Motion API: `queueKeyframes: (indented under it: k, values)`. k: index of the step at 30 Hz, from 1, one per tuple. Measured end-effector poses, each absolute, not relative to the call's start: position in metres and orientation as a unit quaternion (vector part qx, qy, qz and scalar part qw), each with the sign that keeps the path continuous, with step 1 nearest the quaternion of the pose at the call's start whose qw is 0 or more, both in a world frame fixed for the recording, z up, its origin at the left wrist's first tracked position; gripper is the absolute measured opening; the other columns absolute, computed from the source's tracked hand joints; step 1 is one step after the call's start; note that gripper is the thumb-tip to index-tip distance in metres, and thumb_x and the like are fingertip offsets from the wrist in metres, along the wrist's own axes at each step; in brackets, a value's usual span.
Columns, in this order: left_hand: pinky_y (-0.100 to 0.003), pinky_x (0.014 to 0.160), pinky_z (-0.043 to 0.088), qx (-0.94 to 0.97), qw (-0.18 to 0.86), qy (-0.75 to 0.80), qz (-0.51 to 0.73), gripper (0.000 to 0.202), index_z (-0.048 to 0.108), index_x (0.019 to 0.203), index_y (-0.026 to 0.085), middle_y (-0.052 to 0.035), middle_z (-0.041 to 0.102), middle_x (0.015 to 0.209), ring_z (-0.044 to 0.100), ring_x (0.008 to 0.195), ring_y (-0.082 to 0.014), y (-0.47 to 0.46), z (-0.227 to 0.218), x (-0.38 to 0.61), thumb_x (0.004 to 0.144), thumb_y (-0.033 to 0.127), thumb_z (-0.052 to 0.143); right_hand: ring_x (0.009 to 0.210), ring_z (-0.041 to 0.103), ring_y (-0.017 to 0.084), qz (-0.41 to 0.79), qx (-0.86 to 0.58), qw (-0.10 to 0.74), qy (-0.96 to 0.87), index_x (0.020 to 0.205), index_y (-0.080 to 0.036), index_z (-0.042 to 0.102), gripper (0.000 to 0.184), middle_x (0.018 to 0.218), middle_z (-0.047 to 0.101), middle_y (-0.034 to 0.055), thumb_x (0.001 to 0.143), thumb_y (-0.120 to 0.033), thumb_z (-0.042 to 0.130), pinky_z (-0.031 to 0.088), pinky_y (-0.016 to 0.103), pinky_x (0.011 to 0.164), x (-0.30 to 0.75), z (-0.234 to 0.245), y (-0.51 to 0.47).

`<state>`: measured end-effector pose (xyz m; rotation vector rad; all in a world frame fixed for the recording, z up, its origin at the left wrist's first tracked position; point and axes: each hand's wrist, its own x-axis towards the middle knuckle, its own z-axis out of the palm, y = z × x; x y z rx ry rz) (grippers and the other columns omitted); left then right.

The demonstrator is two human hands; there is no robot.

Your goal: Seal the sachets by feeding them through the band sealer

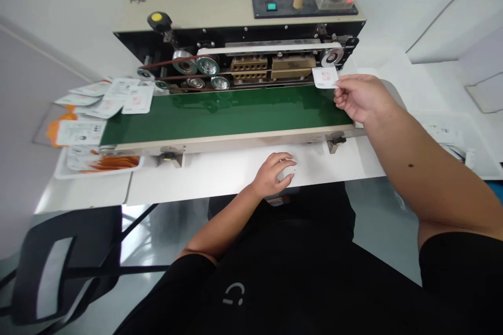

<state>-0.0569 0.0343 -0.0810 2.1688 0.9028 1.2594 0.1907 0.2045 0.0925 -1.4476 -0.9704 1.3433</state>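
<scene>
Right hand [359, 97] reaches forward with the arm stretched out, at the right end of the green belt [228, 112]. Thumb and fingers pinch a small flat white pouch [325, 77] with red print, held at the belt's far right corner against the sealer [251, 57] slot. Left hand [273, 174] lies palm down on the white table [220, 172] just in front of the belt, fingers loosely curled, gripping nothing. The belt is smooth, matte and rectangular. The sealer has metal rollers and a beige casing. Flat white pouches [118, 97] pile at the belt's left end.
</scene>
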Motion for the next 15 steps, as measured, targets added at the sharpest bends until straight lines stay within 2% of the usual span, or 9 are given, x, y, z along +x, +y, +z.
queueKeyframes:
  k: [2,6,9,13,15]
  values:
    - [-0.049,0.102,0.058,0.791,0.233,0.327,0.462,0.032,0.067,0.130,0.024,-0.0140,0.069,0.130,0.068,0.119,-0.0286,0.034,-0.081,-0.057,0.098,0.029,0.067,0.053,0.053,0.013,0.541,-0.588,0.449,-0.401,0.087,-0.023,0.065,0.017,0.066,0.061,0.0010,0.089,-0.016,0.081,0.045,0.026,0.049,0.187,0.095,0.199]
    - [-0.048,0.101,0.058,0.789,0.229,0.324,0.470,0.033,0.067,0.130,0.024,-0.0141,0.068,0.130,0.068,0.118,-0.0282,0.034,-0.079,-0.057,0.097,0.026,0.068,0.054,0.056,0.012,0.503,-0.591,0.476,-0.413,0.097,-0.020,0.070,0.007,0.074,0.067,0.0030,0.094,-0.014,0.070,0.042,0.025,0.048,0.193,0.106,0.173]
    - [-0.048,0.100,0.058,0.788,0.229,0.324,0.471,0.032,0.067,0.129,0.024,-0.0139,0.069,0.129,0.068,0.118,-0.0280,0.034,-0.079,-0.057,0.097,0.026,0.068,0.052,0.056,0.013,0.458,-0.570,0.539,-0.419,0.092,-0.020,0.067,0.010,0.069,0.064,0.0016,0.088,-0.011,0.068,0.040,0.025,0.046,0.219,0.110,0.148]
    - [-0.049,0.101,0.058,0.788,0.240,0.333,0.459,0.030,0.067,0.128,0.024,-0.0140,0.069,0.130,0.068,0.119,-0.0282,0.035,-0.080,-0.058,0.098,0.028,0.068,0.050,0.053,0.014,0.297,-0.583,0.633,-0.414,0.078,-0.022,0.058,0.018,0.059,0.055,0.0001,0.081,-0.007,0.067,0.039,0.027,0.046,0.287,0.103,0.127]
    - [-0.049,0.101,0.058,0.787,0.245,0.338,0.455,0.029,0.067,0.127,0.024,-0.0139,0.069,0.130,0.068,0.119,-0.0281,0.035,-0.079,-0.059,0.098,0.028,0.067,0.051,0.053,0.014,0.194,-0.636,0.632,-0.398,0.075,-0.023,0.054,0.022,0.058,0.053,-0.0001,0.081,-0.004,0.064,0.041,0.029,0.049,0.334,0.093,0.121]
